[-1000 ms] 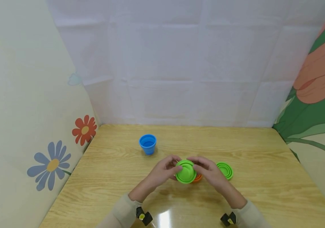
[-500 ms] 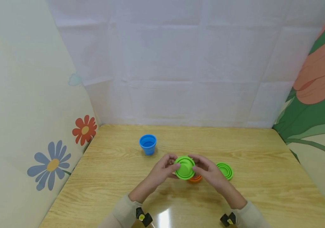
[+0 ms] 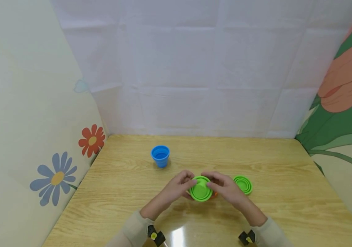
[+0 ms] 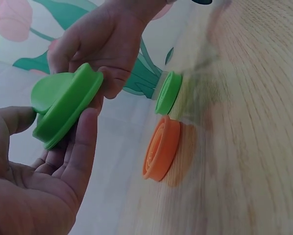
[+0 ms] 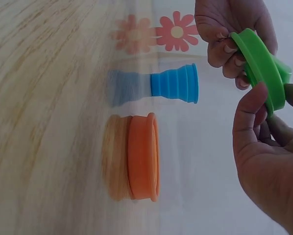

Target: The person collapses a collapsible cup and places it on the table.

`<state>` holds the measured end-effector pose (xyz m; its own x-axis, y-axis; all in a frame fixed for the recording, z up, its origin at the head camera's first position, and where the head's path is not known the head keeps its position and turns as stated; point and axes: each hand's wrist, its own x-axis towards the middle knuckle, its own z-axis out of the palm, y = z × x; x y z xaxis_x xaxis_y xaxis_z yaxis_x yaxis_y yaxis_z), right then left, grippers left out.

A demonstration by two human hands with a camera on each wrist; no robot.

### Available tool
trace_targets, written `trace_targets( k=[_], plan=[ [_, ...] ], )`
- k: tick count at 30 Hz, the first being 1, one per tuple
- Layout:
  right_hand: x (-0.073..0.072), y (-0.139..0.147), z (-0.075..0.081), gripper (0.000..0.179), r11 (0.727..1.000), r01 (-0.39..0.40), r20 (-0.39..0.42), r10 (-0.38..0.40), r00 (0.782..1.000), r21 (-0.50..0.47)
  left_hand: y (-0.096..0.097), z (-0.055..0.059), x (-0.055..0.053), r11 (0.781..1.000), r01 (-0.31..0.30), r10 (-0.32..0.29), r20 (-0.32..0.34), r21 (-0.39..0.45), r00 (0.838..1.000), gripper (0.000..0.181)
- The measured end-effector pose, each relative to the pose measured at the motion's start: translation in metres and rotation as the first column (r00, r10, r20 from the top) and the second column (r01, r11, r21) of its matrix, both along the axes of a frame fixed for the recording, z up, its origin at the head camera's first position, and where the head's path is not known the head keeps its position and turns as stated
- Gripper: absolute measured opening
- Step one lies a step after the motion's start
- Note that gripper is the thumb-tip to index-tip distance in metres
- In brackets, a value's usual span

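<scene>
Both hands hold a green collapsible cup (image 3: pixel 201 192) above the table, its middle bulging unevenly out of the ringed rim. On its left side the left hand (image 3: pixel 174 188) grips it, thumb on the upper face and fingers beneath, as the left wrist view shows. From the other side the right hand (image 3: pixel 227 188) pinches the rim between thumb and fingers. Below the held cup lies a flattened orange collapsible cup (image 5: pixel 142 157), mostly covered in the head view. Another flattened green collapsible cup (image 3: pixel 243 185) rests just beyond the right hand.
A blue collapsible cup (image 3: pixel 160 156), pulled up to full height, stands farther back and left. The wooden table (image 3: pixel 117 192) meets a white cloth (image 3: pixel 169 68) at its back edge, with flower-patterned walls on both sides.
The held green cup rose slightly, then came down a little toward the person, and now covers more of the orange cup. Its bulging middle has shifted shape. Both hands keep hold of it.
</scene>
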<state>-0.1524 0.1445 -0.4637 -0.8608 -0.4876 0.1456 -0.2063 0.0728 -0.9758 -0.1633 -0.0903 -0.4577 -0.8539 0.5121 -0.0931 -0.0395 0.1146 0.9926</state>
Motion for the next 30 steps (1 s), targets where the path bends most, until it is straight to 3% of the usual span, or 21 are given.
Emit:
trace_targets(
  k=[7,15,20,27,30],
  plan=[
    [-0.0014,-0.0001,-0.0031,0.044,0.998,-0.015,0.021,0.014,1.000,0.065,-0.0029,-0.0017,-0.0007,0.997,0.072,-0.071,0.044,-0.021,0.997,0.037],
    [-0.0025,0.0004,-0.0054,0.045,0.995,-0.004,0.053,-0.001,0.999,0.095,-0.0002,-0.0005,0.0009,0.996,0.085,-0.085,0.022,-0.027,0.996,0.032],
    [-0.0039,-0.0026,-0.0082,0.036,0.993,0.045,0.028,-0.048,0.998,0.107,0.0023,-0.0030,-0.0003,0.996,0.076,-0.077,-0.024,-0.043,0.997,0.027],
    [-0.0042,-0.0084,-0.0092,0.024,0.973,0.145,-0.105,-0.128,0.986,0.180,0.0055,-0.0006,-0.0008,0.996,0.066,-0.071,-0.074,-0.065,0.995,0.020],
    [-0.0048,-0.0079,-0.0101,0.024,0.975,0.150,-0.085,-0.138,0.987,0.161,0.0060,0.0007,-0.0006,0.996,0.053,-0.058,-0.066,-0.068,0.996,0.021]
  ],
)
